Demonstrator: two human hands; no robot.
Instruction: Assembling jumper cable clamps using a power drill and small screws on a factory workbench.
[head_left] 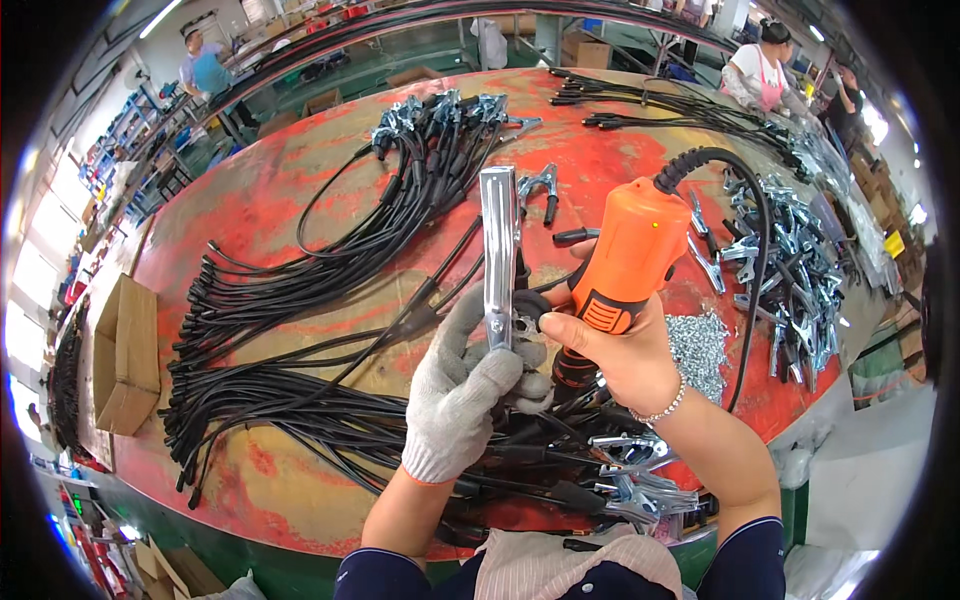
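My left hand [455,400], in a grey-white knit glove, is closed around the lower end of a shiny metal crocodile clamp [498,240] held upright. My bare right hand [640,365], with a beaded bracelet at the wrist, grips an orange electric screwdriver [640,235] with a black lower part, tilted downward. Its fingertips reach toward the foot of the clamp, near a dark rounded part; whether they touch is unclear. The screwdriver's tip is hidden. A black cable [440,290] runs from the left toward the clamp; where it joins is covered by my hand.
On the worn red table [260,215] lie bundles of black cables [400,220], some ending in clamps. At right are a heap of loose clamps [790,270] and a pile of small screws [698,350]. A cardboard box [127,355] stands left. Other people work farther back.
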